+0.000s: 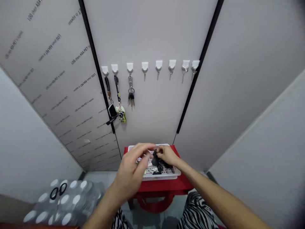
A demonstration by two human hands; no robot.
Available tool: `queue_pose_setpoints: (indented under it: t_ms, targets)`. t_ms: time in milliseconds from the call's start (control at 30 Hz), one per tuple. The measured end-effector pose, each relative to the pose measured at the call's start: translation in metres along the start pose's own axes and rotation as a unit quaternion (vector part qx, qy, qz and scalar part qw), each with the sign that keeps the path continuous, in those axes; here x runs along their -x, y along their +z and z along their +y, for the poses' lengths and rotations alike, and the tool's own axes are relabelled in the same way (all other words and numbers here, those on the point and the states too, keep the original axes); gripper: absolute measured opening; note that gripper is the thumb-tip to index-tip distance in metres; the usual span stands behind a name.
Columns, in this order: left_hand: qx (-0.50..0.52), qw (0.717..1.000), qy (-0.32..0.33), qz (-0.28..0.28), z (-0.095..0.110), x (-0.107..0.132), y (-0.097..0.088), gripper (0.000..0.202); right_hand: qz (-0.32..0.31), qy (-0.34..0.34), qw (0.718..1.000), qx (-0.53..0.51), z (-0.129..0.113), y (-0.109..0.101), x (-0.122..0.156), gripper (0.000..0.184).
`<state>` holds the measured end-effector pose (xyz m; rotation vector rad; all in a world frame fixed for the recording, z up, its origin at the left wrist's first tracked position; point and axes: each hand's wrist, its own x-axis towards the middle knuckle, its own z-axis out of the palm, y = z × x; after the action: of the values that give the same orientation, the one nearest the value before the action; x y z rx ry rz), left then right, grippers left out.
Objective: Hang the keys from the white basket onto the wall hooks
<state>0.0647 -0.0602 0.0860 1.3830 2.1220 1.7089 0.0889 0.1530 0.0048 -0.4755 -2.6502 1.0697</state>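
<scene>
My right hand (167,155) pinches the ring end of a dark keychain (155,160) over a white perforated basket (175,175). Thumb and forefinger of my left hand (133,167) are curved apart beside the keychain, with nothing visible between them. More dark keys and fobs (159,168) lie in the basket, partly covered by my hands. The basket sits on a red stool (164,187). On the wall, a black strap with a car fob (111,110), a strap with a figurine charm (121,115) and a bunch of keys (131,96) hang from the leftmost hooks.
Several white adhesive hooks (159,65) run in a row along the wall panel, with black vertical strips (190,92) at both sides. At lower left stand packed water bottles (76,199) with scissors (58,191) on top. My patterned trouser legs (196,211) flank the stool.
</scene>
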Motion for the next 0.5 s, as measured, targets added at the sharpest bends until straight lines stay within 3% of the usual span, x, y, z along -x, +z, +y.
queue_pose_setpoints:
  t_ms: [100,233,367,500]
  targets:
    - [-0.065,0.995,-0.075,-0.032,-0.035,-0.034,0.022,0.025,0.031,0.039,0.993,-0.108,0.007,-0.006,-0.002,0.008]
    - [-0.155,0.974,-0.13,-0.099,-0.083,-0.029,0.05,0.028,0.063,0.053,0.976,-0.204,0.009,-0.015,-0.004,0.01]
    - [-0.223,0.953,-0.153,-0.137,-0.096,-0.025,0.069,0.031,0.097,0.053,0.96,-0.257,0.003,-0.029,-0.004,0.013]
    - [-0.236,0.955,-0.14,-0.117,-0.099,-0.038,0.086,0.039,0.1,0.059,0.976,-0.184,0.0,-0.037,0.0,0.013]
